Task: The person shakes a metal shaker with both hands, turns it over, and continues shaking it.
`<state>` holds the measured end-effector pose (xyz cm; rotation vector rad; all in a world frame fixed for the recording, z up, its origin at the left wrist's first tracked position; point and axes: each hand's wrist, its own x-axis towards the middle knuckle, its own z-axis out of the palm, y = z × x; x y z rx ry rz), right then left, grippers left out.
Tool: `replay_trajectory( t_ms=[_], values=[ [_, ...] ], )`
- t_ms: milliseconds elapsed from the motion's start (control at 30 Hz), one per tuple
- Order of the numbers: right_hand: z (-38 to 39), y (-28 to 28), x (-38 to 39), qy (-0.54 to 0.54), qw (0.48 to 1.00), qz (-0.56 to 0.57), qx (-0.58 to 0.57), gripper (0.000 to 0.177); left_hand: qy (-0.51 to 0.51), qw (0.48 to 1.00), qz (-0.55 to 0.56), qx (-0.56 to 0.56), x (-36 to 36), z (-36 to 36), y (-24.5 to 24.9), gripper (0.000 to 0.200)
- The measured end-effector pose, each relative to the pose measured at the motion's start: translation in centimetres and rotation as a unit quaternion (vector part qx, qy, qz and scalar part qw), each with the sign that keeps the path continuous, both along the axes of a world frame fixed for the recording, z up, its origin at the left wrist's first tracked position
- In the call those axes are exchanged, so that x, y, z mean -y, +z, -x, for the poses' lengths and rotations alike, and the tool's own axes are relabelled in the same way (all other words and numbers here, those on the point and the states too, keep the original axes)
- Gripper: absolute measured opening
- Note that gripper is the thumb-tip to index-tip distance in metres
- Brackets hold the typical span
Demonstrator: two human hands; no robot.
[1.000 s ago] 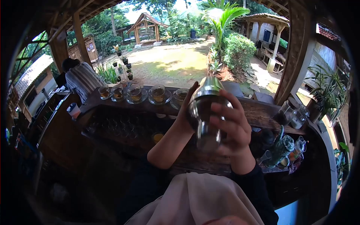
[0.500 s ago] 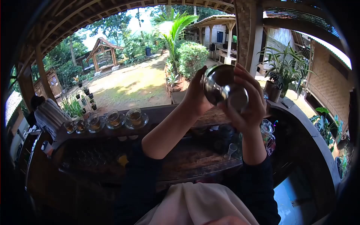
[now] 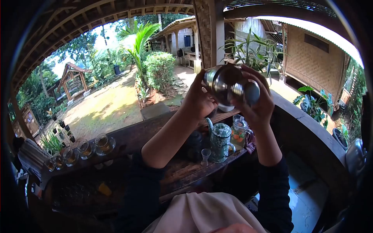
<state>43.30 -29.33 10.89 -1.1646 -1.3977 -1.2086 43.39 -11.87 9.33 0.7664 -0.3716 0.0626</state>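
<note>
A shiny metal shaker (image 3: 222,82) is held up at chest height, tilted, between both hands. My left hand (image 3: 198,99) is closed round its left end. My right hand (image 3: 259,101) wraps its fingers round the right end. Below them, on the wooden counter (image 3: 175,169), stand a green speckled enamel pot (image 3: 220,141), a glass pitcher with an orange pattern (image 3: 237,134) and a small clear glass (image 3: 205,155). A white rim shows just under the shaker, mostly hidden by it and the hands.
Several glass cups of brown drink (image 3: 104,144) stand in a row on the left ledge. Glassware and a yellow object (image 3: 104,189) lie lower left. A person in striped clothing (image 3: 30,155) is at the far left. A potted plant (image 3: 254,50) stands behind the right hand.
The view has turned to the right, so the cups and garden sit further left. The enamel pot and pitcher now show more fully. Both hands still hold the shaker, turned slightly.
</note>
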Motion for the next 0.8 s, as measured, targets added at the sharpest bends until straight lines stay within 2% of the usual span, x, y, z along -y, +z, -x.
replay_trajectory(
  t_ms=[33,67,133,167,200,233,267,300,333,367,400,467,500,533,567,600,633,667,733,767,800],
  values=[
    [2.5,0.1,1.2,0.009,0.998,-0.014,0.063,0.047,-0.075,0.994,-0.020,0.083,0.9,2.1,0.7,0.054],
    [4.5,-0.4,1.7,0.018,0.992,-0.027,0.120,0.043,-0.075,0.996,-0.008,0.051,1.9,4.0,1.3,0.062],
    [4.4,-1.5,0.9,0.063,0.915,-0.161,0.364,0.040,-0.053,0.993,0.004,0.109,2.9,5.2,-0.8,0.057],
    [3.9,-1.5,0.4,0.062,0.916,-0.160,0.362,0.040,-0.049,0.923,-0.120,0.363,2.4,2.2,-2.4,0.061],
    [3.1,-1.2,0.0,0.102,0.892,-0.179,0.403,0.041,-0.052,0.924,-0.120,0.361,2.7,2.4,-1.4,0.061],
    [2.4,-1.0,-0.2,0.142,0.863,-0.196,0.443,0.043,-0.164,0.937,-0.080,0.300,3.1,2.5,-0.2,0.062],
    [1.2,-1.1,1.2,0.022,0.927,-0.125,0.354,0.049,-0.272,0.933,-0.037,0.234,3.2,2.2,1.2,0.062],
    [-1.2,-0.5,1.8,0.002,0.958,-0.060,0.280,0.050,-0.290,0.946,0.018,0.141,2.3,-0.9,1.9,0.067],
    [-2.8,0.3,1.0,0.044,0.981,-0.054,0.183,0.055,-0.020,0.992,-0.080,0.095,3.6,-0.5,3.1,0.060],
    [-4.3,0.3,0.7,-0.032,0.998,-0.054,0.015,0.060,0.015,1.000,-0.025,0.002,2.8,-2.8,2.4,0.058],
    [-4.4,0.0,0.7,-0.031,0.998,-0.052,0.016,0.060,0.049,0.994,0.030,-0.090,1.9,-4.8,1.4,0.056],
    [-4.1,-0.4,0.8,0.001,0.996,-0.001,-0.085,0.061,-0.022,0.999,0.022,-0.003,2.5,-3.3,0.4,0.050],
    [-1.7,-0.5,0.7,0.059,0.998,-0.025,0.000,0.059,-0.031,0.983,-0.061,0.172,3.0,-2.3,0.4,0.049],
    [1.3,0.0,1.4,0.024,0.990,-0.036,0.131,0.048,-0.249,0.958,0.007,0.141,2.1,-1.3,0.5,0.048],
    [2.6,-1.2,2.9,-0.003,0.979,-0.016,0.201,0.034,-0.240,0.963,-0.010,0.126,2.8,1.1,1.0,0.047],
    [4.2,-1.3,2.4,0.000,0.938,-0.090,0.335,0.029,-0.231,0.966,-0.030,0.111,3.6,3.2,1.0,0.048],
    [4.1,-1.3,2.0,0.001,0.938,-0.091,0.336,0.029,-0.101,0.950,-0.094,0.280,4.0,2.5,-1.0,0.052],
    [3.9,-1.4,1.7,0.013,0.929,-0.117,0.352,0.032,-0.100,0.950,-0.094,0.281,3.9,2.6,-0.5,0.052],
    [3.4,-2.0,1.2,0.038,0.910,-0.166,0.378,0.039,-0.039,0.903,-0.126,0.408,3.2,3.2,1.0,0.057],
    [1.5,-1.1,1.2,0.011,0.933,-0.128,0.337,0.042,-0.091,0.972,-0.078,0.200,2.1,2.0,1.6,0.053],
    [0.2,-0.2,0.8,0.041,0.967,-0.080,0.238,0.041,-0.096,0.981,-0.065,0.155,1.5,-0.1,2.4,0.050]
  ],
)
